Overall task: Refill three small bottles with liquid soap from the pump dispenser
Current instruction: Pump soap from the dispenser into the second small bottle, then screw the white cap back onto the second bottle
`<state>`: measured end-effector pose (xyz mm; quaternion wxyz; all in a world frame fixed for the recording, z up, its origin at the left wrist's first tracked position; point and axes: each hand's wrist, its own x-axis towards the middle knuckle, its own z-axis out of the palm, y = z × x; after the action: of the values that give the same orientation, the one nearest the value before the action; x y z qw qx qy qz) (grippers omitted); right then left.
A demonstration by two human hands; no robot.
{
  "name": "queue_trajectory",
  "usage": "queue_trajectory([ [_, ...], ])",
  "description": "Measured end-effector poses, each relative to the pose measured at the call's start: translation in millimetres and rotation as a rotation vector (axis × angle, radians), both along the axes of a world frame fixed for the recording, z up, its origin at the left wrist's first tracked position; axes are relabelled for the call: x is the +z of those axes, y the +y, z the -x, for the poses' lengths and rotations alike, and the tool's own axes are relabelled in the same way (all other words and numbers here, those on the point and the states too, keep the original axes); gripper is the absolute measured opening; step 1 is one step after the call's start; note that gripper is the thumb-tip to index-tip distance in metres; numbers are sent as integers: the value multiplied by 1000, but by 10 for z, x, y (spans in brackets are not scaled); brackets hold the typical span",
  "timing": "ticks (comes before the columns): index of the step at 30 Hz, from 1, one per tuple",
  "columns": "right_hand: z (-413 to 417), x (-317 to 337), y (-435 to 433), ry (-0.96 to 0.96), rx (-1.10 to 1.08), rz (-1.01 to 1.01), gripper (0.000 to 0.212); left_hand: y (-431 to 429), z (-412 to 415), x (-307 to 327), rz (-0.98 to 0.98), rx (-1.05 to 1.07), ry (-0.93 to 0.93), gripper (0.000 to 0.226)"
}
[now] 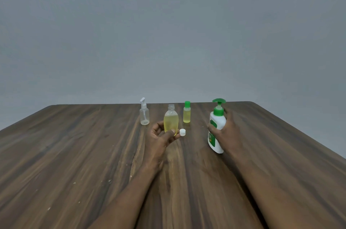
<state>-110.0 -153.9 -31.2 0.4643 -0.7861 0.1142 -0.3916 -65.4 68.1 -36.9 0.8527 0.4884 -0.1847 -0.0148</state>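
Observation:
Three small bottles stand near the far edge of the wooden table (74,154). The left one is a clear, nearly empty bottle with a white pump top (144,113). An uncapped middle bottle (171,119) holds yellow soap almost to the shoulder. My left hand (161,137) cups around its base with fingers apart, and whether it touches is unclear. A small white cap (182,132) lies on the table just right of my thumb. To the right stands a green-capped bottle (186,112) of yellow soap. My right hand (223,131) grips the white pump dispenser (216,131) with the green pump.
A plain grey wall rises behind the table's far edge. Small pale specks dot the wood at the front left.

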Motion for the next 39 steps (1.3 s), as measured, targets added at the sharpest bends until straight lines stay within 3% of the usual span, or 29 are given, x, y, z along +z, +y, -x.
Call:
queue_trajectory([
  [6, 61, -24, 116, 62, -171, -28, 28, 67, -55, -28, -19, 19, 3, 32],
  [10, 139, 10, 21, 47, -233, -20, 22, 113, -103, -50, -113, 65, 8, 31],
  [16, 197, 27, -106, 85, -269, -45, 29, 165, -164, -58, -235, 131, 1, 30],
  [19, 233, 56, -45, 59, -230, -62, 60, 180, -172, -59, -260, 144, -17, 36],
  [22, 355, 194, 82, -104, -353, -12, 84, 188, -179, -58, -278, 172, -23, 33],
  [24, 422, 276, 190, -372, -389, 219, 67, 196, -194, -54, -301, 185, -18, 32],
  [26, 371, 271, 333, -473, -244, 434, 35, 216, -218, -51, -345, 190, -18, 31],
  [28, 211, 224, 468, -268, -15, 538, 20, 241, -250, -51, -414, 200, -30, 30],
  [32, -254, 224, 567, 369, 202, 680, 28, 294, -320, -70, -549, 234, -64, 31],
  [35, -561, 262, 574, 578, 183, 850, 46, 304, -349, -91, -628, 247, -76, 32],
  [39, -759, 189, 647, 694, 201, 884, 34, 278, -352, -111, -703, 236, -50, 34],
])
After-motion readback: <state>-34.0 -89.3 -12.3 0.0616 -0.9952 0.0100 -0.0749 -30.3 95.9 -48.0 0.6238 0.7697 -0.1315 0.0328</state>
